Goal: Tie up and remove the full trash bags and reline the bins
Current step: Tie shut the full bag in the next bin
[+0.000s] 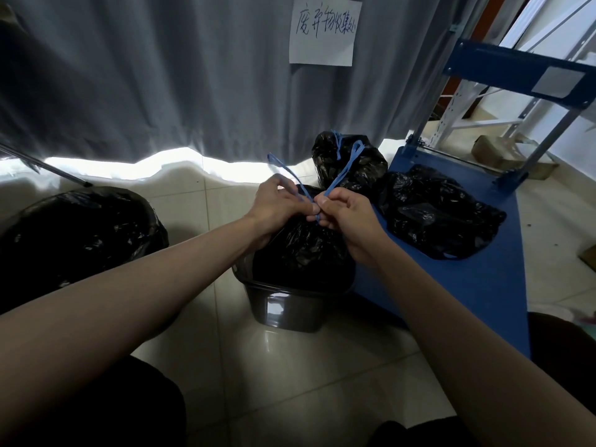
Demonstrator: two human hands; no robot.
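A full black trash bag [303,250] sits in a small dark bin [283,312] on the tiled floor in front of me. Its neck is gathered, and two blue drawstring loops [343,169] rise from it and cross above my hands. My left hand [277,201] pinches one loop at the bag's neck. My right hand [346,211] grips the other loop, knuckle to knuckle with the left. A tied black bag [348,161] with a blue knot stands behind, by the curtain.
A larger bin lined with a black bag [80,230] stands at the left. A blue platform trolley [477,285] at the right carries a flat black bag [438,214]. Behind hangs a grey curtain [161,75] with a paper sign [324,30].
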